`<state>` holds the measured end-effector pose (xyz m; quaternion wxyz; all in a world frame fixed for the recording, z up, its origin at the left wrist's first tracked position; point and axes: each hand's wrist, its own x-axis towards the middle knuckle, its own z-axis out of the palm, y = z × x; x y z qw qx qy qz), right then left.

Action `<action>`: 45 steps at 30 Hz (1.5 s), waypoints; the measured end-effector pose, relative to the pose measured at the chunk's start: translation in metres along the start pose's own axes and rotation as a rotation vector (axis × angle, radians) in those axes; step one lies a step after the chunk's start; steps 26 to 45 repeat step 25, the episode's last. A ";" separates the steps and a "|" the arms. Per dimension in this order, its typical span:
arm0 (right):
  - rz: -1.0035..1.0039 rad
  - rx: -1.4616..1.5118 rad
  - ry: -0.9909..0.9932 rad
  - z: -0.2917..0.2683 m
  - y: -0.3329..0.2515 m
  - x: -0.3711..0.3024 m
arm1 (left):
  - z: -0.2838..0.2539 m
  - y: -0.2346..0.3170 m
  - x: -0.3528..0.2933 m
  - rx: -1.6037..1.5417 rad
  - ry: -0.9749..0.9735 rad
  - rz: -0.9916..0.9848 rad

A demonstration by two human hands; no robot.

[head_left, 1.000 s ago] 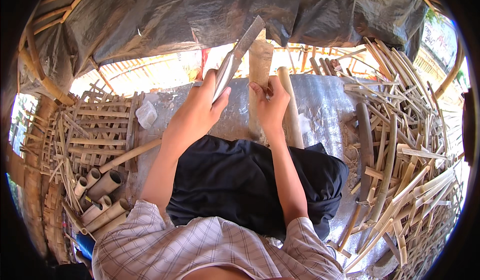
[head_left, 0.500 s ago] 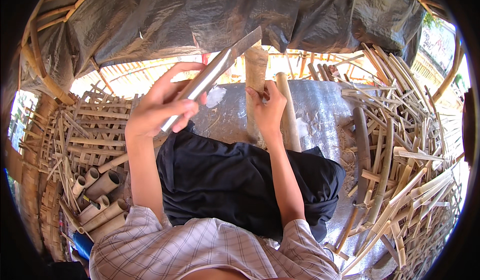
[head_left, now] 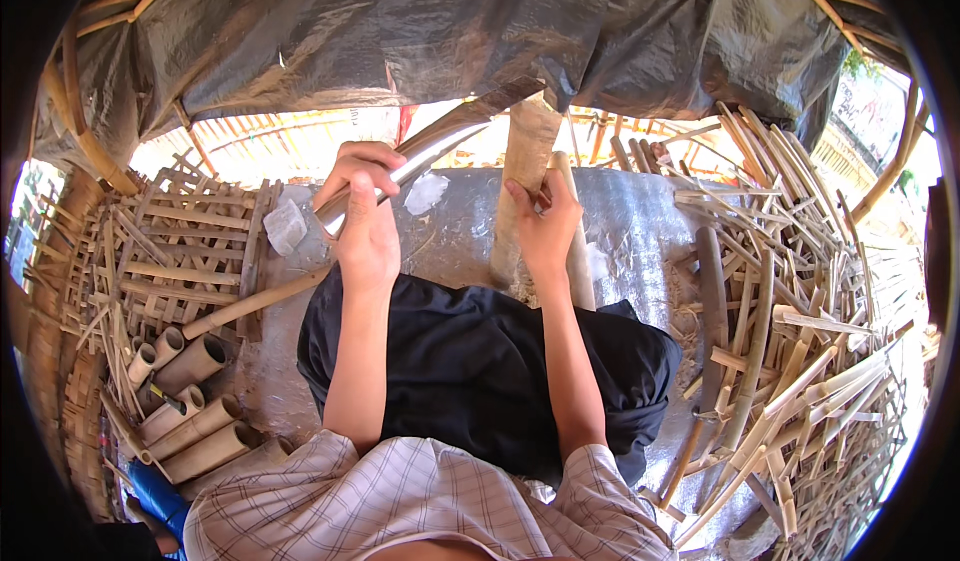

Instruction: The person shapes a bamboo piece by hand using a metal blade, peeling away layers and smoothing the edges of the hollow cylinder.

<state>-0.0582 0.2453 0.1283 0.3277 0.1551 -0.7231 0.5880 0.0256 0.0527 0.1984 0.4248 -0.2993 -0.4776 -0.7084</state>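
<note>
Your left hand [head_left: 365, 223] is clenched around the handle of a long knife [head_left: 440, 141]. The blade now points up and to the right, and its tip is near the top of the bamboo piece [head_left: 525, 176]. Half a second ago the knife was more to the left and pointed steeply upward, with your left hand raised and well apart from the bamboo. Now that hand is lower and closer to your body, and the blade lies flatter, almost across the top of the bamboo. I cannot tell if the edge touches it.

Your right hand [head_left: 547, 223] is grasping the bamboo piece at its middle, with the thumb on the left side. This hand stays in nearly the same place as before. The bamboo stands upright in front of your dark lap [head_left: 470, 361], with its lower end on the grey sheet [head_left: 640, 221].

On your left, short bamboo tubes [head_left: 185, 401] lie in a group beside a woven lattice [head_left: 175, 251]. On your right, many split bamboo strips [head_left: 800, 341] lie in a heap. A dark tarp [head_left: 450, 31] hangs above.
</note>
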 end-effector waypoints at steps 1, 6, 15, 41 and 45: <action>0.001 0.030 0.007 0.000 0.001 0.001 | 0.004 -0.004 0.002 0.047 -0.006 0.066; -0.015 0.003 0.020 0.002 0.006 0.000 | 0.029 0.013 0.028 0.076 -0.269 0.138; 0.042 0.134 0.039 -0.007 0.011 0.005 | 0.003 0.035 -0.014 0.186 -0.483 -0.607; 0.023 0.070 -0.014 -0.002 -0.002 0.002 | 0.035 0.042 -0.028 -0.292 -0.134 -1.006; 0.023 0.070 -0.014 -0.002 -0.002 0.002 | 0.035 0.042 -0.028 -0.292 -0.134 -1.006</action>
